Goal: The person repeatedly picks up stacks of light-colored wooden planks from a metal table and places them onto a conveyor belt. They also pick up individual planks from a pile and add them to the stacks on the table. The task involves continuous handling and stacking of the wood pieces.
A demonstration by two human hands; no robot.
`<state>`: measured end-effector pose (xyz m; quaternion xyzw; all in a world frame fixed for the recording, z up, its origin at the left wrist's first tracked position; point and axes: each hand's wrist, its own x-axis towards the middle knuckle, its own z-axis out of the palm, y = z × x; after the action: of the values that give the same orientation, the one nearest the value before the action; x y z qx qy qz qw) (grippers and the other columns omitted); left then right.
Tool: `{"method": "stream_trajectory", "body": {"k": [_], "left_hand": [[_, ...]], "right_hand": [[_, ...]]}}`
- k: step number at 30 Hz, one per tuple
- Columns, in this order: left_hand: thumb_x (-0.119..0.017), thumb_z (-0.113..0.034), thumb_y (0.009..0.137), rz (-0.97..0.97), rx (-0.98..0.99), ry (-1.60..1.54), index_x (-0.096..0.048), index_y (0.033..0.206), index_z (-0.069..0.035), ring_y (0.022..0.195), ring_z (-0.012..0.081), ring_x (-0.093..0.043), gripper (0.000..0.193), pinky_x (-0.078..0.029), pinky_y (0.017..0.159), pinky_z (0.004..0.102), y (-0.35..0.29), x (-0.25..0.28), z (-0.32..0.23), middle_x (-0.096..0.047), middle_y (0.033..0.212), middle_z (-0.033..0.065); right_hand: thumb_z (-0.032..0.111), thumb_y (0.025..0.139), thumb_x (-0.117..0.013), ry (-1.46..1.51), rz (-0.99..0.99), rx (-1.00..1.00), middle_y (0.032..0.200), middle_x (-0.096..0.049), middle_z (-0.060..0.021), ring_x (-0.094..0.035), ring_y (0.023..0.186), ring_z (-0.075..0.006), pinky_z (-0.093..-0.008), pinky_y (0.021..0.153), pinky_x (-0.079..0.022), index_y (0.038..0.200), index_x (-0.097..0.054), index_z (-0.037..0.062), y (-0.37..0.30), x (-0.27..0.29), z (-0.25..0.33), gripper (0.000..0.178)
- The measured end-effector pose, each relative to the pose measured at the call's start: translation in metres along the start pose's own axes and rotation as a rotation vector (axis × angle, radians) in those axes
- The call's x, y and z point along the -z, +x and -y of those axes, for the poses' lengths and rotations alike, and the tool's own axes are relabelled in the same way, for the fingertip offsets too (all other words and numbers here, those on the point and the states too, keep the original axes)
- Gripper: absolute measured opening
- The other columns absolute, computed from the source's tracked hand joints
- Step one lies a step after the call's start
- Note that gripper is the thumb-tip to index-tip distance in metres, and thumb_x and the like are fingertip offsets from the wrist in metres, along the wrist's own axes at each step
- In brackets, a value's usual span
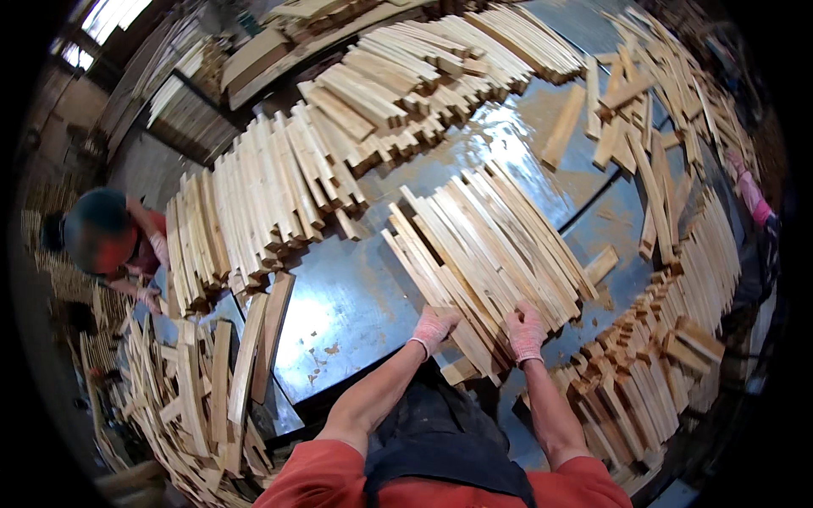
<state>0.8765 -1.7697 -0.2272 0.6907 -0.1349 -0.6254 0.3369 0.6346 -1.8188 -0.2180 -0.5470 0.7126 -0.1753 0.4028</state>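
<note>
A row of pale wooden strips (pixel 491 254) lies side by side on the metal table in front of me, their near ends uneven. My left hand (pixel 434 328), in a pinkish-white glove, is closed at the near left edge of this row, its fingertips against a strip. Close by on the right, my right hand (pixel 525 332), gloved alike, has its fingers curled round the near end of a strip in the row. Some near ends stick out between my two hands. The fingertips of both hands are partly hidden.
Long stacked rows of strips (pixel 262 186) cross the table's far side. Loose strips (pixel 648 127) lie jumbled at far right, and another pile (pixel 203 389) at left. More stacked strips (pixel 631 381) stand at my right. A co-worker (pixel 106 233) is at far left; another person's sleeve (pixel 752 195) shows at right.
</note>
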Motion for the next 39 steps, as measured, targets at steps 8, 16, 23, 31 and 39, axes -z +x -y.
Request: {"method": "stream_trajectory", "body": {"k": [8,16,23,31,39], "left_hand": [[-0.078,-0.029,0.095,0.049,0.096,-0.372,-0.059,0.134,-0.001,0.077,0.0126,-0.059,0.052,-0.052,0.066,0.0307,-0.021,0.079,0.01,-0.066,0.1,0.0054],[-0.081,-0.042,0.09,-0.985,-0.194,0.24,-0.052,0.147,0.007,0.134,0.0388,-0.058,0.08,-0.047,0.113,0.0437,-0.012,0.349,0.011,-0.059,0.144,0.0297],[-0.076,-0.044,0.09,-1.061,-0.156,0.555,-0.034,0.162,0.002,0.146,0.0423,-0.047,0.096,-0.041,0.121,0.0431,0.0,0.539,-0.087,-0.047,0.158,0.0299],[-0.073,-0.051,0.091,-0.934,-0.144,0.443,-0.044,0.157,0.004,0.147,0.0416,-0.047,0.091,-0.04,0.121,0.0441,0.073,0.616,-0.124,-0.048,0.159,0.0283],[-0.073,-0.057,0.091,-0.794,-0.001,0.559,-0.057,0.146,0.006,0.137,0.0427,-0.058,0.085,-0.046,0.115,0.0449,0.042,0.607,-0.187,-0.062,0.145,0.0282]], "right_hand": [[0.02,0.093,-0.069,-0.13,0.078,0.187,0.1,-0.075,-0.0178,-0.072,0.089,-0.0265,-0.0386,0.084,-0.057,0.134,-0.067,-0.0019,-0.008,-0.027,0.058,0.047],[0.037,0.094,-0.067,-0.074,0.456,0.238,0.117,-0.076,-0.0206,-0.073,0.106,-0.0309,-0.0396,0.095,-0.055,0.139,-0.064,-0.0009,0.032,-0.122,0.175,0.059],[0.038,0.092,-0.067,-0.256,0.399,0.54,0.119,-0.074,-0.0241,-0.07,0.111,-0.0408,-0.0443,0.098,-0.054,0.139,-0.063,0.0023,0.111,-0.258,0.352,0.06],[0.05,0.092,-0.073,-0.343,0.218,0.494,0.148,-0.059,-0.0283,-0.058,0.137,-0.0417,-0.0446,0.116,-0.045,0.158,-0.043,-0.0009,0.205,-0.373,0.486,0.089],[0.044,0.096,-0.074,-0.189,0.358,0.444,0.134,-0.068,-0.0256,-0.066,0.123,-0.0397,-0.0421,0.104,-0.05,0.15,-0.052,-0.0009,0.226,-0.423,0.496,0.073]]}}
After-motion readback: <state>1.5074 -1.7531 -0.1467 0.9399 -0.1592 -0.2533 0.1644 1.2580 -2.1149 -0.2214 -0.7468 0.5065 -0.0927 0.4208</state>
